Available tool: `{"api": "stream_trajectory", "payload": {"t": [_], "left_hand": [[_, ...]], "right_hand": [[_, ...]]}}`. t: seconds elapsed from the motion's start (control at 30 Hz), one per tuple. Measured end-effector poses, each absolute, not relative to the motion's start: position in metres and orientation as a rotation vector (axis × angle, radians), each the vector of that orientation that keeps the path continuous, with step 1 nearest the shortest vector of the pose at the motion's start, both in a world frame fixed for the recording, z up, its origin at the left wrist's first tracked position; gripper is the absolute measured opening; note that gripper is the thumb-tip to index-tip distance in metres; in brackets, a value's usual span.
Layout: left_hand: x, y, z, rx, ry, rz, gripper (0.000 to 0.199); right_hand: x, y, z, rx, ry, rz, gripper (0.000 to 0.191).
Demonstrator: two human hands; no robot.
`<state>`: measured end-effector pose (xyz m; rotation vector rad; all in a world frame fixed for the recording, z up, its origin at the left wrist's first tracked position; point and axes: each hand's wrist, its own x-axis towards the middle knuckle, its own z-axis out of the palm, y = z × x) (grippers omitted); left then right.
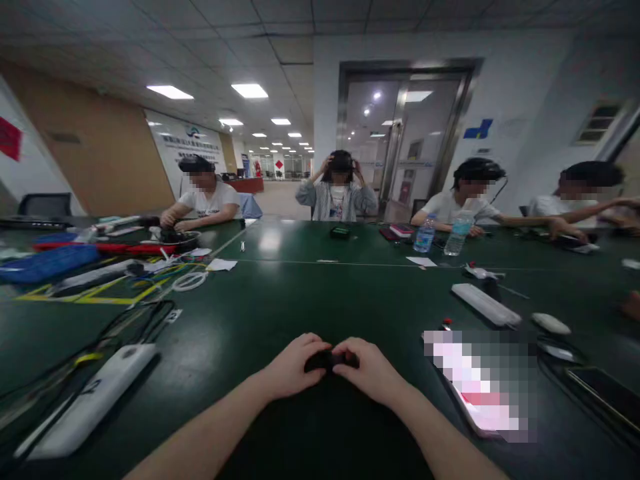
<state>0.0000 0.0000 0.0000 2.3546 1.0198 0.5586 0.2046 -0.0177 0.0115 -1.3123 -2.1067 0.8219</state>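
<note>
Small matte-black object, shape partly hidden, held betw. both hands at near edge of dark green work table. L hand, R hand: fingers curled, pressed together over it, tips almost meeting. Long white plastic power strip lies well off to R.

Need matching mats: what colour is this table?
Dark green: the table, clearest in the head view.
</note>
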Motion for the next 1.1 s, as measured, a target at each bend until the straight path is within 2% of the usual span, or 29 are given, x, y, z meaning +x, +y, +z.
{"api": "stream_trajectory", "payload": {"t": [0.37, 0.6, 0.8, 1.1], "left_hand": [[-0.0031, -0.0011, -0.0001, 2.296, 1.039, 0.587, 0.041], [-0.0018, -0.0019, 0.0027, 2.341, 1.027, 0.589, 0.022], [-0.0029, -0.002, 0.0031, 2.376, 0.997, 0.557, 0.018], [-0.0053, -0.0003, -0.0031, 2.527, 0.942, 0.466, 0.031]], "right_hand": [[0.2062, -0.0188, 0.012, -1.344, -2.182, 0.867, 0.02], [0.2062, -0.0206, 0.0174, -1.324, -2.237, 0.864, 0.023], [0.205, -0.0205, 0.016, -1.339, -2.257, 0.871, 0.023], [0.2029, -0.0199, 0.0145, -1.355, -2.253, 0.839, 0.019]]}}
